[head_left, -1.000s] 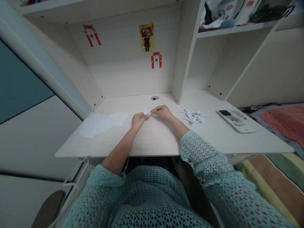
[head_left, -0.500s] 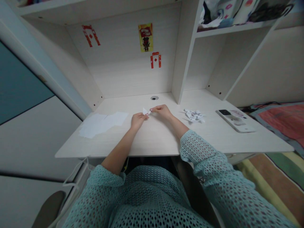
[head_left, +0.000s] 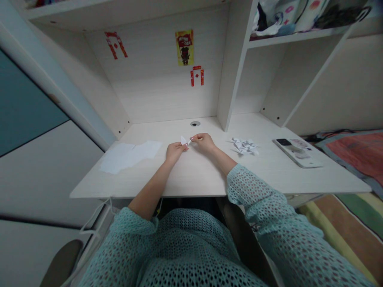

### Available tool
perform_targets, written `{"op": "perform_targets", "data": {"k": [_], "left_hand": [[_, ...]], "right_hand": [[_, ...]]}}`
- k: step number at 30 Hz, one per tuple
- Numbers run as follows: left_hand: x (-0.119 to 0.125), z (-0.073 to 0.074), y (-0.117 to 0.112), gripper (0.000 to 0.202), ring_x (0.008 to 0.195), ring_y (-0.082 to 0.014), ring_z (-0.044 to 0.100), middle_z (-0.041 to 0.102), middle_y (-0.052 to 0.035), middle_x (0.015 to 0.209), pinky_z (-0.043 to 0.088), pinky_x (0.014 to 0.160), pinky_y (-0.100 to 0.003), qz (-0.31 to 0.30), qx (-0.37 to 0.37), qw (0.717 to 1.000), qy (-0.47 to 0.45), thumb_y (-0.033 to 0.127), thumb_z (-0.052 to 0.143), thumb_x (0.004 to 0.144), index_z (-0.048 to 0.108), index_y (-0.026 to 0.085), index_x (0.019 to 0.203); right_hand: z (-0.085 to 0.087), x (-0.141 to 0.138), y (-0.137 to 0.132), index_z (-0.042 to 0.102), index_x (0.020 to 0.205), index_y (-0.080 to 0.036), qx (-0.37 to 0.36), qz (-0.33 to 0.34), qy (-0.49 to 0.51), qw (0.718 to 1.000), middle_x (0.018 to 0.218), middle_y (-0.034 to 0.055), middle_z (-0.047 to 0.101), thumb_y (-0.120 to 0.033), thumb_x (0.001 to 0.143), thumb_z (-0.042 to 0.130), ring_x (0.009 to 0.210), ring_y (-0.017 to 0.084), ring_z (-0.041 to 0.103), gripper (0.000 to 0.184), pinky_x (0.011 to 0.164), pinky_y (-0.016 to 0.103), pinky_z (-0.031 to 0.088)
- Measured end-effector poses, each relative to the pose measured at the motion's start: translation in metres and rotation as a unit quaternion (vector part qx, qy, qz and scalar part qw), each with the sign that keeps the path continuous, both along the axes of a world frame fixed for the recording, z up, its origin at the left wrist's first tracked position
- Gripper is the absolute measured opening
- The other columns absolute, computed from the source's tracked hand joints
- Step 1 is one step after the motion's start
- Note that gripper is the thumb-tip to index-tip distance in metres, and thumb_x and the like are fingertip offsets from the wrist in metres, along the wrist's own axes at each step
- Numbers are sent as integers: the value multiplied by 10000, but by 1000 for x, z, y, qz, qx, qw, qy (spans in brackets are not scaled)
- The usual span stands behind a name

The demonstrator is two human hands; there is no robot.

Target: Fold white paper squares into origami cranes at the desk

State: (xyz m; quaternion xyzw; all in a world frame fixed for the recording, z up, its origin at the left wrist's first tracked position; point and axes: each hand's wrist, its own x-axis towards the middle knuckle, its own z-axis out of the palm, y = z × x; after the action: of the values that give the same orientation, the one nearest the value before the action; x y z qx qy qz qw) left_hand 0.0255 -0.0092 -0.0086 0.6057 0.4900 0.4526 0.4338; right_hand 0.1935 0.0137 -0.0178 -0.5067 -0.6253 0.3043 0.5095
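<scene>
A small folded piece of white paper (head_left: pixel 183 140) is pinched between both hands above the middle of the pale wooden desk (head_left: pixel 197 175). My left hand (head_left: pixel 175 151) grips its near left side with closed fingers. My right hand (head_left: pixel 203 142) pinches its right side, fingers closed. Both wrists rest low over the desktop.
Loose white sheets (head_left: pixel 128 156) lie on the desk to the left. A heap of small folded paper shapes (head_left: pixel 244 146) sits to the right, and a white phone (head_left: pixel 296 152) lies beyond it. A cable hole (head_left: pixel 195 123) is at the back. Shelf uprights (head_left: pixel 231 67) rise behind.
The hands and the folded paper stay almost where they were; only the fingers shift slightly on the paper.
</scene>
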Motion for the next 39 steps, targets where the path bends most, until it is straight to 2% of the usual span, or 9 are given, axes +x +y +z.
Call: {"op": "perform_targets", "data": {"k": [5, 9, 13, 18, 21, 27, 30, 34, 39], "left_hand": [[0, 1, 0, 269, 629, -153, 598, 693, -79, 710, 369, 557, -241, -2, 2, 1000, 2, 419, 672, 653, 609, 162, 606], [-1, 2, 1, 330, 692, -167, 608, 698, -92, 760, 348, 539, -236, 2, -7, 1000, 5, 486, 663, 649, 625, 159, 636], [-2, 2, 3, 361, 721, -167, 609, 698, -101, 795, 362, 558, -235, -8, -12, 1000, -9, 518, 657, 648, 632, 158, 653], [-2, 0, 4, 318, 731, -166, 616, 694, -89, 773, 359, 553, -228, -23, -27, 999, -18, 480, 655, 654, 635, 163, 666], [-2, -2, 4, 273, 700, -161, 612, 685, -74, 735, 354, 541, -228, -21, -20, 999, -13, 432, 657, 652, 629, 161, 665], [-5, -4, 10, 356, 679, -148, 601, 667, -51, 743, 435, 660, -259, 8, 44, 998, -36, 359, 753, 560, 645, 150, 828], [-5, -2, 12, 418, 767, -164, 616, 677, -63, 826, 455, 755, -291, -18, 63, 995, -77, 328, 762, 548, 639, 151, 906], [-6, 4, 10, 381, 866, -188, 612, 685, -71, 909, 445, 810, -307, -52, 59, 993, -85, 347, 721, 600, 658, 160, 926], [-8, 10, 5, 372, 934, -199, 592, 672, -53, 1018, 441, 752, -286, -20, 48, 996, -76, 426, 599, 722, 671, 209, 1014]], "right_hand": [[-3, -7, -1, 694, 701, -157, 28, -55, -30, 998, 767, 70, 695, -402, 740, 585, 708, 168, 597, 271, 686, 272, 414], [7, -3, -2, 688, 709, -137, 5, -13, 75, 997, 756, 80, 684, -491, 693, 618, 699, 163, 589, 361, 668, 264, 423], [18, 2, -6, 699, 875, -143, -74, 6, 180, 981, 884, 99, 680, -631, 697, 547, 725, 150, 587, 541, 627, 250, 429], [14, -5, -12, 719, 884, -161, -93, 86, 116, 985, 865, 81, 691, -544, 590, 695, 720, 141, 563, 483, 601, 238, 393], [9, -9, -13, 726, 844, -150, -101, 112, 114, 982, 791, 72, 694, -521, 570, 710, 673, 128, 545, 461, 590, 239, 371], [8, -9, -12, 724, 762, -126, -89, 90, 110, 986, 685, 58, 667, -536, 554, 712, 600, 110, 499, 460, 550, 236, 341], [8, -10, -11, 719, 759, -127, -82, 106, 113, 984, 683, 56, 659, -530, 579, 698, 594, 106, 492, 441, 546, 232, 346], [8, -12, -9, 704, 735, -122, -71, 110, 125, 983, 663, 55, 646, -515, 597, 687, 586, 111, 497, 417, 545, 233, 360], [8, -12, -10, 691, 705, -129, -14, 87, 61, 994, 676, 57, 659, -499, 642, 654, 585, 118, 514, 377, 567, 242, 372]]}}
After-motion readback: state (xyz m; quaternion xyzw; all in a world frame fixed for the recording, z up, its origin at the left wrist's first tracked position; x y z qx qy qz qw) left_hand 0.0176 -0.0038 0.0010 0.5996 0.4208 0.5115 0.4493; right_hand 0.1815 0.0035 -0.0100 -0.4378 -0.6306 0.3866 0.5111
